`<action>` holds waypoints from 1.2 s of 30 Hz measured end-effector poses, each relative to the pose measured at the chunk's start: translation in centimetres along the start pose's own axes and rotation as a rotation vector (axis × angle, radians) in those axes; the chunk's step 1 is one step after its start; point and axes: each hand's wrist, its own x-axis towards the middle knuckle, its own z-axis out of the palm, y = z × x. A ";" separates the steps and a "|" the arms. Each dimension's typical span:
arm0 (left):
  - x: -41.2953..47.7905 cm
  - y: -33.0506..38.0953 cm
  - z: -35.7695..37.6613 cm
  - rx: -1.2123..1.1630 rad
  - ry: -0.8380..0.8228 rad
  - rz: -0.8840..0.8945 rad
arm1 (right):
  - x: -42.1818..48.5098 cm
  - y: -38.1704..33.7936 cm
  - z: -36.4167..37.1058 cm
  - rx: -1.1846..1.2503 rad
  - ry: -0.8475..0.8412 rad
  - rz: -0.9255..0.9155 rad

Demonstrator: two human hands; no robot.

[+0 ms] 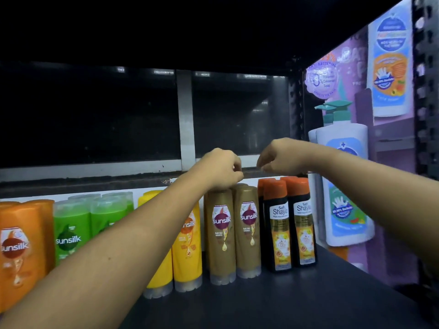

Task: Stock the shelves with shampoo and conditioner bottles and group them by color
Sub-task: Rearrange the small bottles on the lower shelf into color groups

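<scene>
This is a shop, seen at a dark display shelf (285,305). The brown bottles (223,233) of one shampoo brand stand in rows several deep, labels facing out. Left of them come yellow bottles (187,245), then green bottles (71,231), then orange bottles (21,245) of the same brand. Right of the brown bottles stand black bottles (280,233) with orange caps, then white pump bottles (344,186) against an advertising panel (351,74) for antibacterial soap. A black post (425,91) punched with holes stands furthest right.

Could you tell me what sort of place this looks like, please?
Most likely a shop's toiletries aisle: a metal shelf carries shampoo in colour groups, orange Sunsilk bottles through black Shayla bottles, with white pump bottles and soap posters at the right.
</scene>
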 end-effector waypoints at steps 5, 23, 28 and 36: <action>0.8 3.9 0.9 0.056 -0.073 0.101 | -2.5 3.7 -0.1 -0.159 -0.071 0.205; 0.9 8.9 5.7 0.123 -0.091 0.084 | -6.4 9.2 10.0 0.388 0.087 0.262; 0.6 8.7 6.5 0.147 -0.044 0.071 | -6.7 9.8 10.6 0.455 0.128 0.227; -3.9 9.2 8.9 -0.126 0.358 0.193 | -10.1 8.9 14.7 0.844 0.298 0.275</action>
